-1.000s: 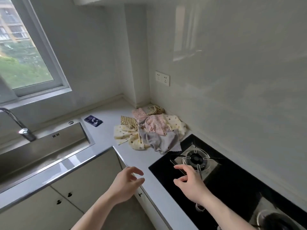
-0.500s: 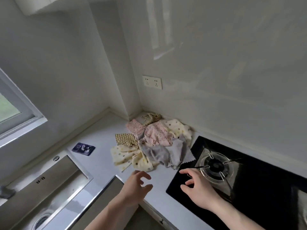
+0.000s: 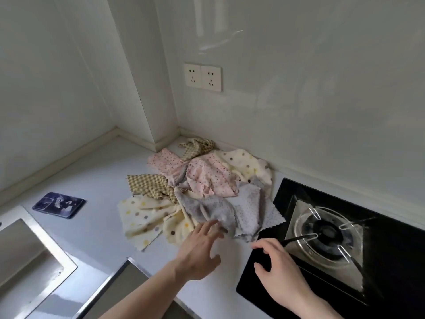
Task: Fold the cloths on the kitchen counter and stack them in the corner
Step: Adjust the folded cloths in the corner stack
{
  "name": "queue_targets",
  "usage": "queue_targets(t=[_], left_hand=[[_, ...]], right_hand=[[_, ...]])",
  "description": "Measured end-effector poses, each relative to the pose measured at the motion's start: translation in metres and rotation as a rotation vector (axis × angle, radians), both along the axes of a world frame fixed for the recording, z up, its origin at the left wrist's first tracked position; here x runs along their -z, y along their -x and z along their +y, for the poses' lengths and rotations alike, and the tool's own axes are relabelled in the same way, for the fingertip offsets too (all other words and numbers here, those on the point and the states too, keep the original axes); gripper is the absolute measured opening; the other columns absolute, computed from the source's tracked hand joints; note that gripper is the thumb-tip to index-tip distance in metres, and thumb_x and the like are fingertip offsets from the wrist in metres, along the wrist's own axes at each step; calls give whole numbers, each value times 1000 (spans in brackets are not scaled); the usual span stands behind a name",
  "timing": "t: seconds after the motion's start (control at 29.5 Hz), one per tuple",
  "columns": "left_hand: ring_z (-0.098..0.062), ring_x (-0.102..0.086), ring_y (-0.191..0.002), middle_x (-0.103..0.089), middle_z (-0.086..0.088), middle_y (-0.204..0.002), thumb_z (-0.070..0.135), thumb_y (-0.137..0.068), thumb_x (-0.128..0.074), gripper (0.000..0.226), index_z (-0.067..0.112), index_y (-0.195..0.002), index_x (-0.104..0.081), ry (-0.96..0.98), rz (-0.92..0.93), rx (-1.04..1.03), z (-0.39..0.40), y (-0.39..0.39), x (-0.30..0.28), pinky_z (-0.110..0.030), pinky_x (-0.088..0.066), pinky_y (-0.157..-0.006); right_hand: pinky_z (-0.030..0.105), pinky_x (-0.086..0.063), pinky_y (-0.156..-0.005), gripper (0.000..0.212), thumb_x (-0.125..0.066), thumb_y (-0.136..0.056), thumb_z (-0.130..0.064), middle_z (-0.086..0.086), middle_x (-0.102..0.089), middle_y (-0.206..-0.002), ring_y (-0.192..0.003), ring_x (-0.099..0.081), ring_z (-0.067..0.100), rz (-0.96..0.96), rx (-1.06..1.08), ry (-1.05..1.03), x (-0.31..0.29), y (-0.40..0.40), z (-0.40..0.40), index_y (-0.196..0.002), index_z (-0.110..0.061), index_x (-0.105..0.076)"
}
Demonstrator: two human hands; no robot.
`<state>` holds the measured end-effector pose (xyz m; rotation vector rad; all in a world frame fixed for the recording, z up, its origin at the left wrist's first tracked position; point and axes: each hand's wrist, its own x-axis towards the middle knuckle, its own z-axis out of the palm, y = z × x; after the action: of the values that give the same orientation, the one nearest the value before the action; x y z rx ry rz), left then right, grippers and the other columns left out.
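Your left hand point(image 3: 199, 252) has come forward over the last second and now has its spread fingers at the near edge of the grey cloth point(image 3: 220, 209), holding nothing; your right hand point(image 3: 279, 268), fingers loosely curled and empty, has slid in over the corner of the black hob point(image 3: 386, 254). So folding has not begun: the cloths point(image 3: 197, 187) lie in one rumpled heap on the counter point(image 3: 96, 180) near the wall corner. The sink point(image 3: 30, 256) at left shows only a bare steel basin

soft daylight, glossy wall point(image 3: 299, 77) glare, wide-angle bending; slightly soft
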<state>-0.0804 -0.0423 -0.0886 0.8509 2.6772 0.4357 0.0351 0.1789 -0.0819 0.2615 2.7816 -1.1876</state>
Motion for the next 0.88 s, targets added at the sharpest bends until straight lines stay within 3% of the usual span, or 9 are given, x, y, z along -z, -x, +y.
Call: queue_targets(t=[0.14,0.24,0.48,0.54,0.64,0.75,0.88], left_hand=[[-12,-18,-151,-21,14,-166,52,-89,-45,64,41,-151,-34,-97,188,-63,2,-7,60,-36,-18,-125],[-6,-15,-149,-16,18,-166,53,-90,-44,66,42,-153,-26,-173,277,-77,1,-10,80,-28,-11,-123],[-9,-26,-146,-28,14,-161,54,-87,-45,75,33,-157,-27,-234,421,-54,-1,-7,103,-25,-17,-120],[-9,-36,-138,-40,12,-151,53,-84,-47,69,31,-149,-39,-263,470,-55,-1,-8,104,-25,-26,-117],[-10,-54,-112,-62,15,-115,46,-80,-53,40,34,-117,-61,-347,588,-94,1,-12,103,-30,-44,-98],[-13,-58,-90,-64,15,-90,37,-76,-61,14,35,-89,-57,-440,649,-152,-1,-14,104,-36,-50,-81],[-19,-57,-89,-65,8,-92,37,-78,-69,29,29,-98,-51,-463,659,-233,-1,-19,102,-35,-44,-73]], right_hand=[[12,-34,-103,32,-66,-89,-32,-37,-44,-124,-123,-41,-10,109,-45,-69,57,1,-3,-111,-52,-56],[15,-34,-96,26,-56,-84,-47,-39,-45,-121,-120,-39,-11,263,-17,-201,89,-2,-10,-109,-53,-59],[23,-33,-98,25,-42,-87,-54,-34,-46,-117,-113,-41,-5,426,-48,-364,106,-1,-13,-110,-49,-52],[23,-31,-99,23,-44,-92,-51,-32,-44,-118,-112,-39,-4,442,-62,-389,107,-2,-13,-114,-48,-49],[25,-35,-101,23,-49,-95,-47,-27,-44,-119,-112,-42,2,481,-42,-427,108,-3,-14,-118,-43,-48],[32,-41,-101,26,-51,-94,-46,-18,-47,-119,-110,-48,11,504,2,-477,108,-3,-15,-118,-37,-50],[36,-43,-103,31,-51,-94,-44,-10,-51,-126,-114,-51,16,469,67,-487,104,-8,-18,-124,-33,-52]])
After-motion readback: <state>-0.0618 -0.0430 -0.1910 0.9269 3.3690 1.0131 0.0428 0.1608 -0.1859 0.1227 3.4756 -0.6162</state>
